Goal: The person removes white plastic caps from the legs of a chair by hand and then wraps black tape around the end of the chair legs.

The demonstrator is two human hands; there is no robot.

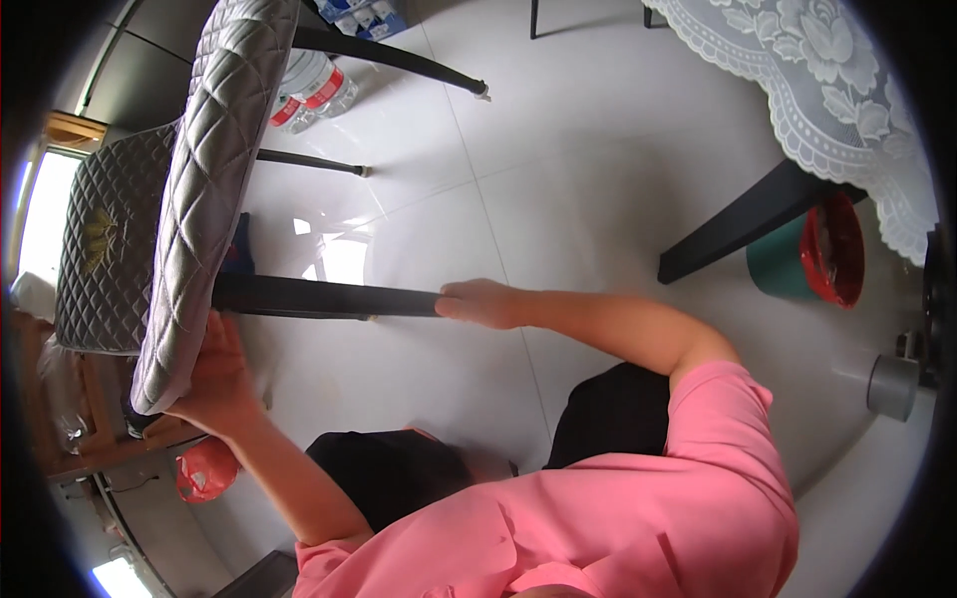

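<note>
A chair lies tipped on its side at the left, its grey quilted seat [214, 179] upright on edge and its black legs pointing right. Behind the seat shows the quilted backrest [115, 249] with a gold emblem. My right hand [483, 303] is closed around the end of the nearest black chair leg [329, 297]. At the near corner of the seat, my left hand [214, 384] grips the edge from the underside; some of its fingers are hidden by the cushion.
A lace-covered table [837, 60] with a dark leg [738, 219] stands at the right, by a green bin [783, 261] lined with a red bag. Large plastic bottles [319, 85] stand beyond the chair. A red bag [206, 468] is near my left forearm, beside wooden shelving [90, 439].
</note>
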